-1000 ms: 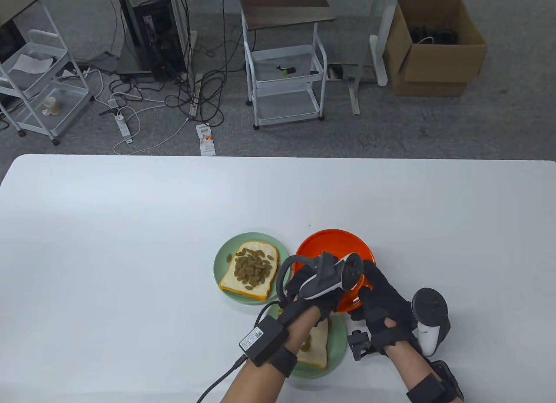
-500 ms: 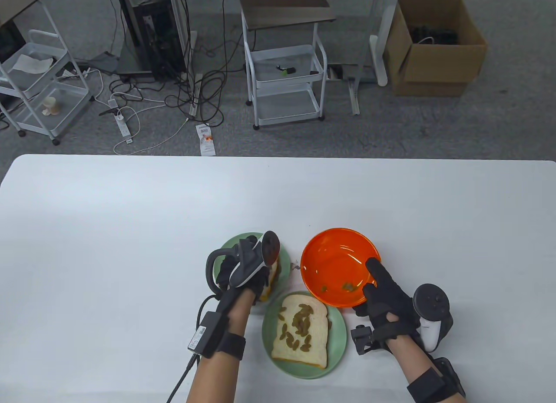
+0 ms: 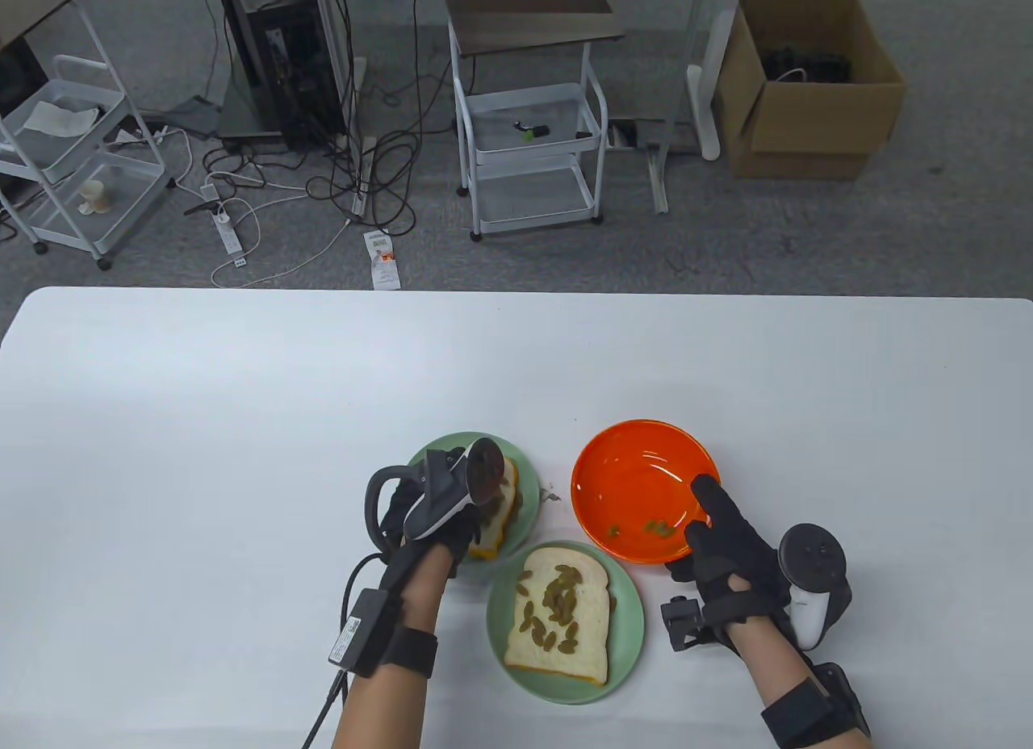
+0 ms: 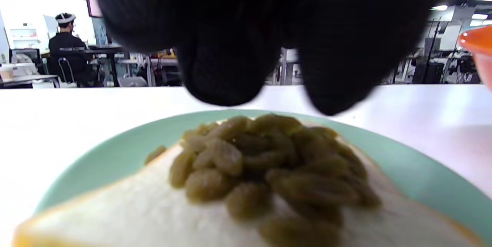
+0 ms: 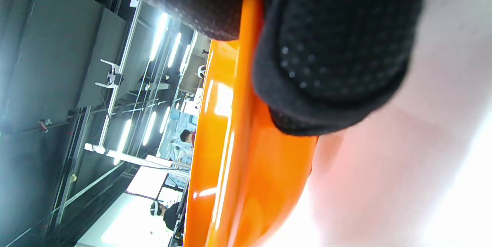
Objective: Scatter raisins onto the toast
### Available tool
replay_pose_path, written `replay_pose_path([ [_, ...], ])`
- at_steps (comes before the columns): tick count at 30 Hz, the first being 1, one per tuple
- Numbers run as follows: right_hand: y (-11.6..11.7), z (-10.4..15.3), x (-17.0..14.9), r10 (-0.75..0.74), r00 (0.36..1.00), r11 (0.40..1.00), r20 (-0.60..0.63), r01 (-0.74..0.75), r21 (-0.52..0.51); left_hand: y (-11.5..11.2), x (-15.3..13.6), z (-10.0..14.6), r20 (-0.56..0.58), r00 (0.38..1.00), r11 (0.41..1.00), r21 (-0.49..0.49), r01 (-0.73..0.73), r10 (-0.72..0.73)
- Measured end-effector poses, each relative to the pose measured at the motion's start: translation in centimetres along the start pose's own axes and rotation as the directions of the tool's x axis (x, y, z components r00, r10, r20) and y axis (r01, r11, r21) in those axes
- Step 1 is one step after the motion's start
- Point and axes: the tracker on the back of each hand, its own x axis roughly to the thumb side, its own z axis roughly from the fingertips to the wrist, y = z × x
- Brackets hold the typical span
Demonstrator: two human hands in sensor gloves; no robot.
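Two toast slices lie on green plates. The near toast [image 3: 565,612] carries a few scattered raisins. The back toast [image 3: 494,527] carries a heap of raisins [image 4: 269,162] and is mostly hidden under my left hand [image 3: 452,523]. In the left wrist view my left fingertips [image 4: 226,77] hang just above that heap, with nothing seen in them. My right hand [image 3: 696,535] grips the near rim of the orange bowl [image 3: 637,466], thumb inside and fingers underneath. A few raisins [image 3: 655,528] lie in the bowl. The bowl's rim fills the right wrist view [image 5: 230,162].
The back green plate [image 3: 529,491], the near green plate [image 3: 629,628] and the bowl sit close together at the table's front middle. The white table [image 3: 242,426] stretches bare to the left and back. Carts and a cardboard box stand on the floor beyond.
My left hand left the orange bowl and moved left over the back toast. My right hand drew the bowl off the near toast, right and back, uncovering the raisins there.
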Motion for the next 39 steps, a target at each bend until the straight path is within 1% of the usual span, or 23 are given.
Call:
replay_pose_path([
  [3,-0.6,-0.3,-0.1,-0.020,1.000,1.000,-0.017,0.020,-0.015,0.6,-0.1,1.1,0.027,1.000,0.999,-0.042,-0.003,0.004],
  [5,-1.1,-0.5,-0.2,-0.042,0.999,0.999,-0.032,0.042,-0.026,1.1,-0.4,2.2,0.061,0.996,0.996,-0.058,-0.063,0.067],
  [7,-1.8,-0.9,-0.4,-0.057,0.997,0.997,-0.044,0.055,-0.050,1.2,-0.9,3.5,0.110,0.977,0.983,-0.057,-0.177,0.182],
  [9,-2.7,-1.3,-0.8,-0.072,0.995,0.995,-0.068,0.067,-0.077,0.7,-1.5,5.0,0.165,0.938,0.952,-0.087,-0.293,0.304],
  [11,-3.4,-1.8,-1.2,-0.088,0.992,0.992,-0.090,0.079,-0.098,-0.2,-1.9,6.1,0.176,0.913,0.930,-0.096,-0.356,0.367],
  [13,-4.2,-2.2,-1.7,-0.105,0.988,0.988,-0.112,0.091,-0.123,-1.3,-2.1,6.8,0.197,0.899,0.920,-0.090,-0.381,0.392],
  [15,-5.0,-2.5,-2.3,-0.120,0.984,0.982,-0.133,0.098,-0.159,-2.3,-2.3,7.2,0.207,0.897,0.921,-0.080,-0.382,0.390],
  [17,-5.5,-2.7,-2.7,-0.129,0.981,0.977,-0.144,0.101,-0.186,-2.8,-2.4,7.3,0.206,0.899,0.922,-0.106,-0.372,0.387],
  [21,-6.3,-3.1,-3.4,-0.149,0.973,0.968,-0.178,0.107,-0.228,-3.2,-3.0,7.3,0.208,0.879,0.903,-0.100,-0.418,0.430],
  [24,-6.5,-3.3,-3.8,-0.182,0.962,0.966,-0.202,0.137,-0.221,-3.6,-3.6,7.3,0.204,0.883,0.906,-0.080,-0.415,0.423],
  [27,-6.5,-3.5,-4.1,-0.200,0.954,0.963,-0.224,0.149,-0.225,-3.7,-4.2,7.2,0.196,0.889,0.911,-0.084,-0.405,0.413],
  [31,-6.7,-3.8,-4.3,-0.214,0.947,0.963,-0.238,0.164,-0.213,-4.1,-4.6,7.1,0.193,0.882,0.902,-0.075,-0.424,0.431],
  [33,-6.9,-3.9,-4.1,-0.153,0.964,0.977,-0.218,0.115,-0.178,-4.2,-4.5,7.0,0.193,0.887,0.907,-0.090,-0.410,0.420],
  [35,-7.1,-3.7,-3.6,-0.057,0.979,0.988,-0.196,0.027,-0.153,-4.1,-4.4,7.1,0.194,0.891,0.912,-0.083,-0.403,0.411],
  [36,-7.2,-3.6,-3.3,-0.028,0.983,0.987,-0.179,-0.001,-0.162,-4.0,-4.3,7.1,0.196,0.888,0.910,-0.084,-0.407,0.415],
  [39,-7.5,-2.8,-1.7,0.145,0.982,0.955,-0.120,-0.171,-0.241,-3.7,-4.1,7.2,0.210,0.883,0.907,-0.078,-0.414,0.421],
])
